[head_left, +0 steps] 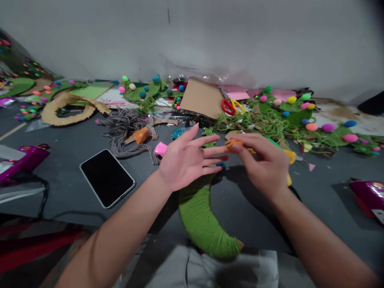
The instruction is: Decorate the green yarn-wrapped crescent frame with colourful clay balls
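My left hand (192, 160) is held palm up with its fingers spread, above the table. In the fingers of my right hand (261, 160) is a small lump of orange modelling clay (233, 145), pinched against the tip of one left finger. Below my hands lies a curved shape wrapped in green yarn (204, 218), its lower tip showing bare cardboard at the table's front edge. The upper part of that shape is hidden behind my left hand. Just beyond my left hand are a pink clay packet (161, 149) and an orange clay packet (141, 135).
A phone (108, 178) lies at left, near grey yarn (124, 124). Purple glue guns (24, 162) rest at both sides. Along the wall are a cardboard piece (202, 98), scissors (229, 106), green yarn scraps (270, 126), a cardboard ring (66, 110) and green pieces with coloured balls.
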The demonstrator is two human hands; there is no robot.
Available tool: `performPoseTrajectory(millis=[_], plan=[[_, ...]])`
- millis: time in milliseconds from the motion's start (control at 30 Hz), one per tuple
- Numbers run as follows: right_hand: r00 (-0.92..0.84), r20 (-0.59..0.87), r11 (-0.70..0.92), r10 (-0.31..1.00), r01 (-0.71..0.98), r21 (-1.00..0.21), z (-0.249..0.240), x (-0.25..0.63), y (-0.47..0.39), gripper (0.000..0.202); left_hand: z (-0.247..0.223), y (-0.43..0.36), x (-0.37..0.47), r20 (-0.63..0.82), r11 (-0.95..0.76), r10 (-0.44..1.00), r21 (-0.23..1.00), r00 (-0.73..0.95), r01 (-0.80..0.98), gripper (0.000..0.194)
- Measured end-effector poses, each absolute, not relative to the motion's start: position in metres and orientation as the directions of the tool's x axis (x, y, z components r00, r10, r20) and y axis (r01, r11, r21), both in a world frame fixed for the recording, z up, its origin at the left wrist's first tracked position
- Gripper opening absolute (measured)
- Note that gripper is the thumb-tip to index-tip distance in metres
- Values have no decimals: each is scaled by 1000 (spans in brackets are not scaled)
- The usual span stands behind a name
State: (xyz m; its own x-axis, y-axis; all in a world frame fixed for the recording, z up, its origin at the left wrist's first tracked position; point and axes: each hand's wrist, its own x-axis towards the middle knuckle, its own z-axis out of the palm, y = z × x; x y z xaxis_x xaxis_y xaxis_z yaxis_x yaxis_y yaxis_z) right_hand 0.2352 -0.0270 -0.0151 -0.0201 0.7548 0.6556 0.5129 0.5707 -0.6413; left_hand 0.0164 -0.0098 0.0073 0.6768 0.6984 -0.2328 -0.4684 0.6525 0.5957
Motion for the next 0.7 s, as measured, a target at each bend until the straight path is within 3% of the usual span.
performPoseTrajectory(millis=[100, 167, 300, 467, 533, 600, 700], plan=[[235, 557, 470, 796, 338, -815, -10, 236, -28, 16, 6, -9, 16, -203, 648, 693, 595, 692, -475, 74], [185, 532, 462, 827, 317, -828, -9, 236, -28, 16, 6, -9, 15, -187, 645, 693, 593, 696, -482, 78], [-56, 496, 469, 867, 434, -770, -11, 235, -26, 15, 6, -10, 15, -172, 635, 699, 596, 694, -492, 84], [72, 397, 366, 915, 267, -892, -11, 234, -26, 23, 8, -10, 15, -169, 633, 703, 590, 690, -501, 82], [79, 461, 423, 884, 284, -860, -11, 233, -27, 21, 8, -10, 16, -165, 635, 703, 583, 692, -507, 83], [-27, 551, 515, 834, 397, -760, -12, 231, -28, 15, 8, -10, 16, -159, 641, 697, 576, 699, -508, 84], [-123, 535, 530, 836, 435, -728, -13, 230, -27, 11, 8, -11, 16, -159, 647, 688, 577, 708, -498, 86]])
